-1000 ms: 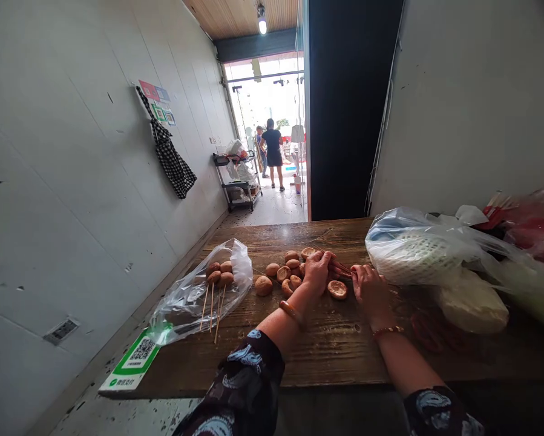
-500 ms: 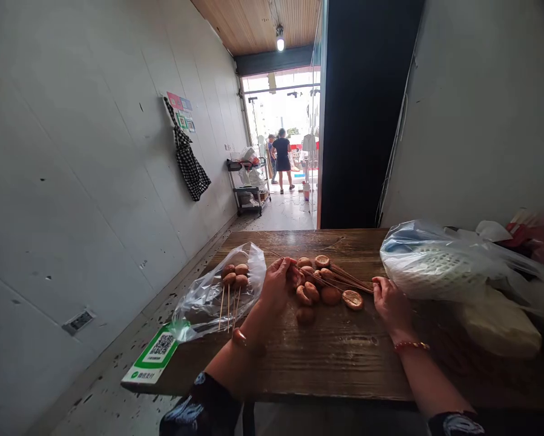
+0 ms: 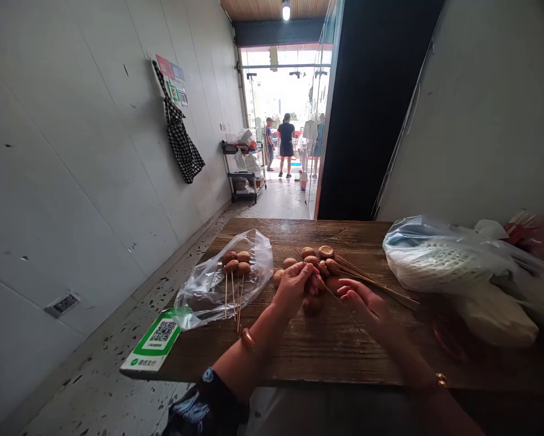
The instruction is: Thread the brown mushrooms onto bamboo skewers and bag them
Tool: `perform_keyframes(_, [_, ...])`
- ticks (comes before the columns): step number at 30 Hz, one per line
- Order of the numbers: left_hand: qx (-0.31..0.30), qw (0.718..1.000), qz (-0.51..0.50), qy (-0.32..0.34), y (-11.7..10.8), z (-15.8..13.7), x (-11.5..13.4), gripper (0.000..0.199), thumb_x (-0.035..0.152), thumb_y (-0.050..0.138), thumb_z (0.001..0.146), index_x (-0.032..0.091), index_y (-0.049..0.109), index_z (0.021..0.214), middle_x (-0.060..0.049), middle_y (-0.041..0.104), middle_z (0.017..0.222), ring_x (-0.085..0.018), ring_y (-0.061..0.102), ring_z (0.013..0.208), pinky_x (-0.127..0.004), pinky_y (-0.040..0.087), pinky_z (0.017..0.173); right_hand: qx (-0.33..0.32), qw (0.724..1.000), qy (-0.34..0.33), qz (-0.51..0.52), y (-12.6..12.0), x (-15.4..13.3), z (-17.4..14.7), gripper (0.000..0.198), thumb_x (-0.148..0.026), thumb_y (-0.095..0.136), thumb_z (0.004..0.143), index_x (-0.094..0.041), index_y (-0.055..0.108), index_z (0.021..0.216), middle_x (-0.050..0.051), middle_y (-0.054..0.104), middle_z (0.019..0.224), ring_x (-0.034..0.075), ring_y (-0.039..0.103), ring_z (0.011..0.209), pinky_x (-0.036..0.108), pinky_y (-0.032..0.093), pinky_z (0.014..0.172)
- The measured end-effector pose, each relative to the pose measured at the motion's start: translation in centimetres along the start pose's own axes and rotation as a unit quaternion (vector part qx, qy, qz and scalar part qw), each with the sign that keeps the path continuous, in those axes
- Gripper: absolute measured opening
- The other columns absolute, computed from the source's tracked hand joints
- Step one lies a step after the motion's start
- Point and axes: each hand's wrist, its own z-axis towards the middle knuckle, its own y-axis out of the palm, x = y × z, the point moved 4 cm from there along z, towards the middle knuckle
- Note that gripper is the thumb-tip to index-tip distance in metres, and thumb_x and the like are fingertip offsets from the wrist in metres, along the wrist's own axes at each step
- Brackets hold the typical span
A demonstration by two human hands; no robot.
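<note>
Narrow corridor, wooden table | mushrooms piled mid-table | left hand closed on a mushroom at the pile's near edge | right hand open, fingers spread, just right of the pile, below loose bamboo skewers | plastic bag of skewered mushrooms left of the pile

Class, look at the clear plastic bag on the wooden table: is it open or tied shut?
Open. The clear plastic bag lies flat with its mouth gaping, skewered mushrooms resting inside, their sticks pointing toward the table edge.
</note>
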Motion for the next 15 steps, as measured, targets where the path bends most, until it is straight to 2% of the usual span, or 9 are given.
perform_keyframes(1, [-0.002,1.0,-0.001,-0.002,0.2,0.1,-0.2,0.04,0.052,0.068,0.076,0.013,0.061,0.077,0.001,0.058,0.054,-0.006,0.046,0.041,-0.018,0.031,0.041,-0.016,1.0,-0.007,-0.004,1.3,-0.6,-0.6,0.043,-0.048,0.046,0.094,-0.019,0.059,0.122,0.008,0.07,0.102,0.02,0.065,0.086,0.031,0.051,0.076])
perform_keyframes(3, [-0.008,1.0,0.002,-0.006,0.2,0.3,-0.6,0.04,0.053,0.067,0.076,0.013,0.06,0.075,0.001,0.058,0.053,-0.005,0.045,0.04,-0.018,0.031,0.041,-0.027,1.0,0.0,-0.011,3.3,-0.9,-1.6,0.044,-0.046,0.044,0.095,-0.017,0.059,0.124,0.006,0.07,0.086,0.018,0.063,0.073,0.03,0.05,0.071])
perform_keyframes(6, [-0.021,0.999,0.027,-0.011,-0.4,0.4,-1.1,0.041,0.053,0.065,0.078,0.013,0.059,0.072,0.0,0.057,0.052,-0.005,0.043,0.037,-0.019,0.029,0.038,-0.008,0.999,0.036,-0.001,4.8,-0.2,-2.6,0.045,-0.048,0.044,0.094,-0.018,0.062,0.123,0.002,0.065,0.069,0.016,0.056,0.059,0.028,0.047,0.062])
perform_keyframes(11, [-0.039,0.997,0.058,-0.013,-1.5,0.5,-2.0,0.042,0.055,0.065,0.077,0.013,0.059,0.072,0.001,0.056,0.053,-0.005,0.041,0.036,-0.019,0.028,0.035,0.0,0.992,0.095,0.082,6.0,1.6,-3.2,0.049,-0.056,0.052,0.089,-0.018,0.067,0.117,0.001,0.06,0.065,0.015,0.05,0.055,0.026,0.043,0.053])
perform_keyframes(15, [-0.03,0.997,0.068,-0.021,-2.0,0.6,-2.9,0.044,0.056,0.067,0.074,0.013,0.059,0.072,0.0,0.059,0.056,-0.006,0.044,0.038,-0.018,0.029,0.036,0.032,0.985,0.114,0.126,7.0,2.6,-3.5,0.053,-0.062,0.056,0.084,-0.019,0.069,0.112,0.003,0.062,0.068,0.016,0.052,0.059,0.026,0.044,0.053])
